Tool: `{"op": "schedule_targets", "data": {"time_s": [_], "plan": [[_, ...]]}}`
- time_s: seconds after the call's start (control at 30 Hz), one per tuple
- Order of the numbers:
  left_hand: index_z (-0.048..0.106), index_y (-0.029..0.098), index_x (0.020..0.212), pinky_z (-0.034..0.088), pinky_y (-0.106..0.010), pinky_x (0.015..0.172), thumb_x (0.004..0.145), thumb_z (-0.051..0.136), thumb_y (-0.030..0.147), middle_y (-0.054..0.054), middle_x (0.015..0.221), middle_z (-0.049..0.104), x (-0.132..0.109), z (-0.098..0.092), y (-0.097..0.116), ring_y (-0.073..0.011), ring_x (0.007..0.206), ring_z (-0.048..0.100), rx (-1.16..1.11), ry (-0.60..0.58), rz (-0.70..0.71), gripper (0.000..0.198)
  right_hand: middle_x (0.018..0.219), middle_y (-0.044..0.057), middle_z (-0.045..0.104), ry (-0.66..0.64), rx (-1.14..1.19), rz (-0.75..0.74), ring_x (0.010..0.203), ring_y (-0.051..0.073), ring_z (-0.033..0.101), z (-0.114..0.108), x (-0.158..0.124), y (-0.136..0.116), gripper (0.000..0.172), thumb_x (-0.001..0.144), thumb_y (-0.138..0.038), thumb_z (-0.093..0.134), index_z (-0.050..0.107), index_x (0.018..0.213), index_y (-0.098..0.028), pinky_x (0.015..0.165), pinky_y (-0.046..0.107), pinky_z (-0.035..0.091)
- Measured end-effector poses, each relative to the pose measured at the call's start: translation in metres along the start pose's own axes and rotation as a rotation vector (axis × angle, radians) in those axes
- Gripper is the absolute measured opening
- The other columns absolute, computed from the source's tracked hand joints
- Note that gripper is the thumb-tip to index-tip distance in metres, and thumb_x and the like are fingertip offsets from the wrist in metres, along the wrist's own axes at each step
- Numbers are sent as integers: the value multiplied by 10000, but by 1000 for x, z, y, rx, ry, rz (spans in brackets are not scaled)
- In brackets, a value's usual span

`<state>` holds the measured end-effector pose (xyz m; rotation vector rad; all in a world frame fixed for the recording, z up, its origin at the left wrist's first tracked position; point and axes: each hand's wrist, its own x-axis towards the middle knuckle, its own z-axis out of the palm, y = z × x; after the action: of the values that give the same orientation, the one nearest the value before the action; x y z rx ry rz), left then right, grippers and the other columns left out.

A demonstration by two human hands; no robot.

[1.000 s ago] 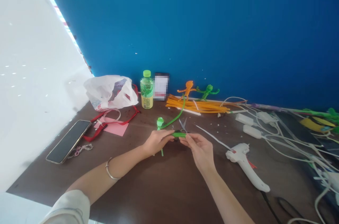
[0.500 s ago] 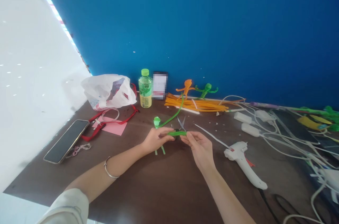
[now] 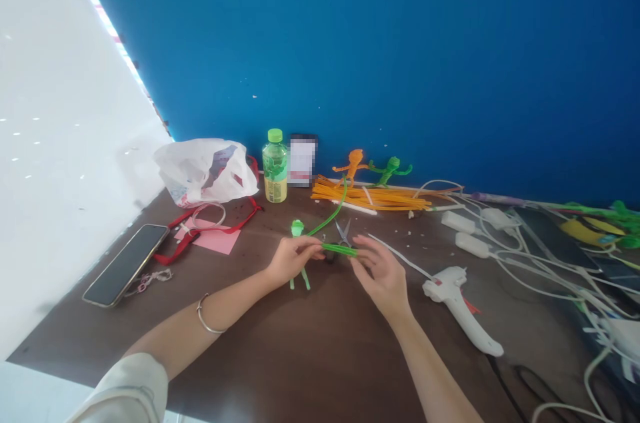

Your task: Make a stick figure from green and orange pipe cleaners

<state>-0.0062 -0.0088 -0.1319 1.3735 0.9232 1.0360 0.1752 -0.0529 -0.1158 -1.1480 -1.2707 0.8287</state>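
bare left hand (image 3: 293,261) over the middle of a dark brown tabletop (image 3: 300,350), thumb and fingertips pressed together, pinching one end of a short bundle of bright green pipe cleaner (image 3: 340,250). just left of that pinch, a small green pipe-cleaner figure (image 3: 297,228), head showing beyond the hand, legs below it. a long green pipe cleaner (image 3: 327,221) curving away toward the far edge. bare right hand (image 3: 383,276) just beside the bundle's right end, fingers spread and off it, unlike the earlier close pinch there. steel scissors with open blades (image 3: 343,233) just beyond the bundle.

farther off, a green-capped plastic bottle (image 3: 275,166), its label too small to read, beside a pixelated card (image 3: 303,160). to the right, a pile of orange pipe-cleaner strips (image 3: 370,200). near right, a white hot-glue gun (image 3: 453,300). far left, a white plastic bag (image 3: 205,173); near left, a black smartphone (image 3: 125,265). no legible writing anywhere.
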Motion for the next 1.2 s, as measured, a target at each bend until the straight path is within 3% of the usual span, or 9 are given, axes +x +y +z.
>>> {"op": "schedule_targets", "data": {"time_s": [0.1,0.23,0.47,0.63,0.73,0.87,1.0,1.1,1.2], "plan": [[631,134,814,535,-316,699,720,574,382,-58,714,683,0,0,-2,-193,685,658,-2,-9,16,271,970,69,615,-19,-220,-162,837,195,609,-4,1,1,218,703,-257,629,636,917,-219,753,353,526],[622,136,823,531,-326,716,707,594,370,-54,721,682,2,-1,-1,-186,687,656,-57,-11,-2,263,807,41,659,4,-410,-256,748,187,619,-7,1,1,86,737,-251,591,666,777,-237,720,353,527],[607,95,847,485,-378,814,575,737,272,-87,839,674,4,1,8,-190,800,632,-395,-17,-124,349,775,45,667,61,-362,-193,658,184,628,15,-12,-1,110,745,-297,570,661,749,-235,655,336,541],[594,107,844,474,-385,799,701,629,345,-65,792,643,6,-2,20,-178,799,619,-544,11,-146,280,786,49,666,-18,-418,-286,733,191,615,25,-17,-10,120,768,-261,525,642,756,-238,688,335,515],[584,116,886,487,-342,750,730,602,325,-4,658,567,12,-18,34,-134,712,600,-610,106,-121,262,787,64,650,50,-520,-383,742,187,603,17,-10,-16,138,787,-226,478,616,786,-217,693,329,493],[578,106,867,446,-217,572,720,601,315,2,661,521,12,-48,43,-72,596,532,-425,139,-157,257,768,76,628,151,-713,-388,700,186,587,-12,7,-19,160,787,-248,443,593,782,-192,670,327,472],[551,113,699,306,-192,435,714,553,386,6,595,496,-5,-58,32,-56,474,424,90,144,-297,274,851,122,631,31,-1070,-265,793,256,586,-75,9,-18,214,727,-306,449,611,799,-186,701,396,447],[528,147,618,322,-221,493,666,568,450,1,578,510,-19,-47,27,-109,541,473,571,143,-216,309,745,173,629,23,-1331,-11,695,312,590,-132,-6,-13,197,607,-402,568,619,644,-215,571,430,414],[501,173,611,331,-246,525,674,523,519,-19,595,540,-25,-30,29,-153,569,509,842,101,-223,352,763,253,605,67,-1497,339,620,366,578,-163,-20,-5,271,462,-451,657,586,560,-208,439,413,344]]}}
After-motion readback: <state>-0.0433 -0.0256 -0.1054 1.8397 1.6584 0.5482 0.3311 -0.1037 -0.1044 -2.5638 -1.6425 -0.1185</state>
